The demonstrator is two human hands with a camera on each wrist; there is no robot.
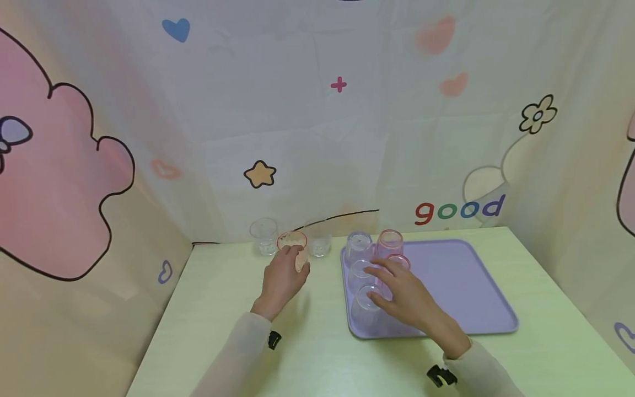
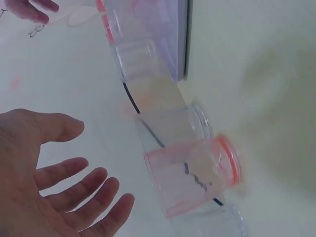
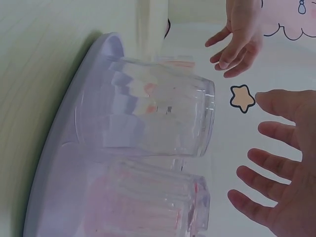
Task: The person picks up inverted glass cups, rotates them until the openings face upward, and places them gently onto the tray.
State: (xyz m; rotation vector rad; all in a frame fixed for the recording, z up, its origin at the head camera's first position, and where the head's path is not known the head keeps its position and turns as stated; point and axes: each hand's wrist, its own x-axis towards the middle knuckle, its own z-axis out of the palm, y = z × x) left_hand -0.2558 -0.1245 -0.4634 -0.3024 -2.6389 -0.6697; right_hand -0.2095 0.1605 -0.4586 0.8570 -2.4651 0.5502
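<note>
My left hand (image 1: 284,278) is near a pink-tinted glass (image 2: 185,175), its fingers spread and apart from it in the left wrist view. This glass stands upright between two clear glasses (image 1: 265,237) (image 1: 319,242) at the back of the table. Over the left side of a purple tray (image 1: 451,284) hovers my right hand (image 1: 404,292), fingers spread and holding nothing. Beneath and beside it, several glasses sit upside down on the tray: a front clear one (image 3: 158,108), a pink one (image 3: 143,202), and others in rows behind, partly hidden by the hand.
The tray's raised rim (image 1: 511,317) borders its right part. A printed cloth (image 1: 297,110) hangs close behind the glasses and along both sides of the pale table (image 1: 213,309).
</note>
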